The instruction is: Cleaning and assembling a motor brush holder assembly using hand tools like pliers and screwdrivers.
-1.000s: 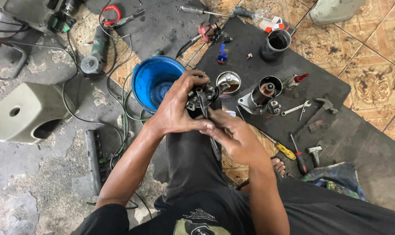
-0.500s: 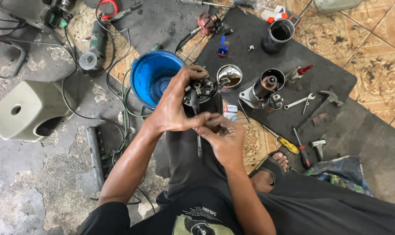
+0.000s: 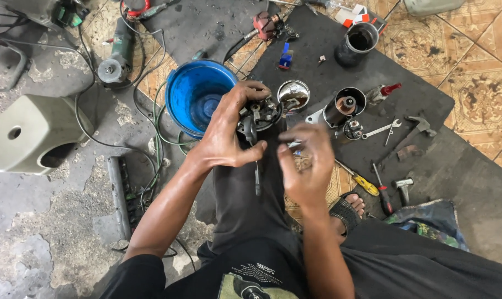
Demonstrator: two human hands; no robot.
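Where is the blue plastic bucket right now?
In the head view, the round blue plastic bucket stands on the floor, upper centre-left, just beyond the left hand, beside the dark mat.

A dark, round, greasy motor part point(image 3: 259, 116) with metal tabs and a hanging thin rod rests above the lap.

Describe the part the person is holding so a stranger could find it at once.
Start at the blue bucket. Just right of it, the left hand holds a round dark metal part above the knee. Unlike the open metal cylinder nearby, it bristles with small brackets.
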